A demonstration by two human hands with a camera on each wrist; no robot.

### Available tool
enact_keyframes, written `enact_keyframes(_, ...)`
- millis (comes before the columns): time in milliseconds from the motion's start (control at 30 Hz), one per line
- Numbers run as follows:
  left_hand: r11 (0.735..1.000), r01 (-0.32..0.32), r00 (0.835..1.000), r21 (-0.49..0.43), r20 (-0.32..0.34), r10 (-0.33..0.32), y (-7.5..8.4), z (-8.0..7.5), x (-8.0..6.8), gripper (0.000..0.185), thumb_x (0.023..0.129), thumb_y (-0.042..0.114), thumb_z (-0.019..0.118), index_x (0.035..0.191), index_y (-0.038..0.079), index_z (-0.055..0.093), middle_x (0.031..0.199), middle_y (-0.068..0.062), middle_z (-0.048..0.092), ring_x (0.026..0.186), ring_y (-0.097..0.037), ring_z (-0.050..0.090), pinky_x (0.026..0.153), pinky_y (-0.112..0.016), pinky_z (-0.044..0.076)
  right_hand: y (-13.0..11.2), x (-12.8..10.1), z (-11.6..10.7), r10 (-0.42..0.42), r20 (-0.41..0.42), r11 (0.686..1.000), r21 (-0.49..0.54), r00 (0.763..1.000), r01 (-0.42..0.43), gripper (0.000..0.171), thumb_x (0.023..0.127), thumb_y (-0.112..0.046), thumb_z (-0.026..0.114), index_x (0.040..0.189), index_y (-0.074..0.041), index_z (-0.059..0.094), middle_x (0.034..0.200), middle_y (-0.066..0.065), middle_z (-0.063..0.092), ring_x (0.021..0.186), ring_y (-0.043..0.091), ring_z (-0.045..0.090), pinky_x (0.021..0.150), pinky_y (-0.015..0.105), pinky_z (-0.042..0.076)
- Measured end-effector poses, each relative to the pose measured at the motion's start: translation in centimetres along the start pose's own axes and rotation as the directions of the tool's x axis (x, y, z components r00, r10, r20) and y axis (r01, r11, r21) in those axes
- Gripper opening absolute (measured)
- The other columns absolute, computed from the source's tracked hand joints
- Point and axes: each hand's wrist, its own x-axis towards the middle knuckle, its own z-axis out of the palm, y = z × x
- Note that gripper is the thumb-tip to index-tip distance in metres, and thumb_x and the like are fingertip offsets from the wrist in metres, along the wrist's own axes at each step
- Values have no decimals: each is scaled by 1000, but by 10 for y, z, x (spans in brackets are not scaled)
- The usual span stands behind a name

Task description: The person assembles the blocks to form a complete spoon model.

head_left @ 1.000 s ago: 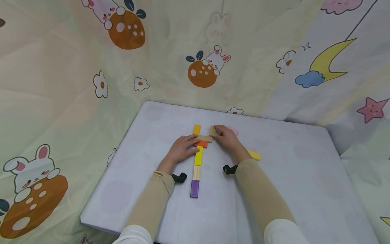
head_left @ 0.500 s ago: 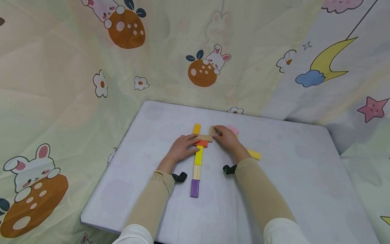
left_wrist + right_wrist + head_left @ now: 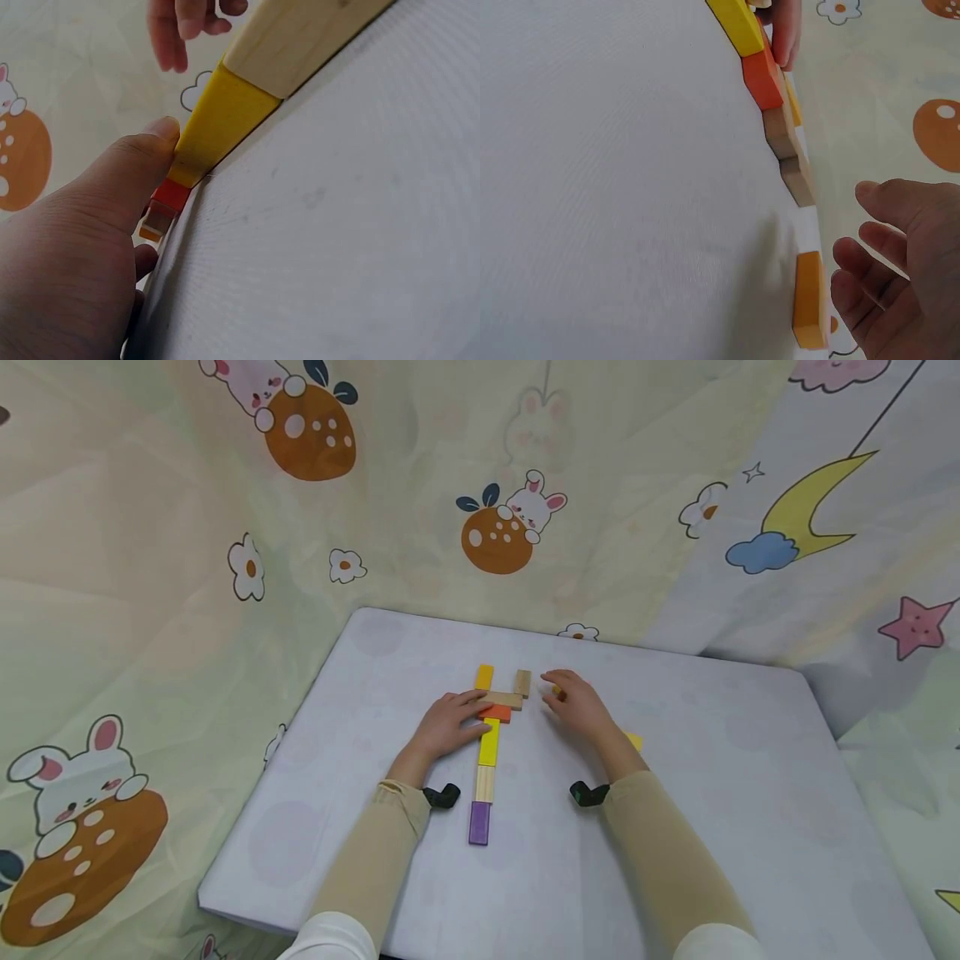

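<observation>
Near the frame's centre, the left hand (image 3: 448,724) rests with relaxed fingers against the orange block (image 3: 497,714) and the crosswise wooden block (image 3: 502,700) in the block line. Just right, the right hand (image 3: 576,707) hovers with loosely spread fingers, holding nothing, beside the small upright wooden block (image 3: 522,682).

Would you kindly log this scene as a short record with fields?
surface: table with grey cover
row, near to far: purple block, wood block, yellow block, orange block
across the row: flat wood bar
left hand: touches the yellow and orange blocks
right hand: open, holds nothing, beside small wood block
</observation>
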Motion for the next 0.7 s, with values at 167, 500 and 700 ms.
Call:
enact_keyframes(167, 1000, -2, 1000, -4, -7, 2, 1, 0, 0, 52, 86, 60, 47, 133, 40, 44, 147, 16, 32, 125, -17, 40, 104, -38, 34, 18, -30, -17, 0, -61, 1000, 12, 998, 1, 43, 90, -32, 58, 131, -20, 50, 130, 1, 49, 90, 19, 50, 74, 34, 45)
enact_keyframes(500, 1000, 3, 1000, 11, -9, -3, 0, 0, -1, 53, 86, 63, 44, 134, 41, 43, 147, 17, 31, 124, -16, 40, 104, -38, 34, 54, -88, -36, 46, -121, 999, 7, 992, -45, 47, 90, -43, 54, 130, -19, 51, 134, 7, 48, 117, 28, 45, 97, 51, 38)
enact_keyframes(700, 1000, 12, 1000, 7, 14, -12, 2, -1, 0, 54, 85, 65, 43, 134, 42, 42, 147, 17, 31, 126, -16, 39, 105, -38, 33, 73, -114, -33, 44, -145, 999, 3, 988, -44, 46, 89, -36, 58, 130, -15, 50, 134, 14, 48, 124, 35, 39, 101, 55, 31)
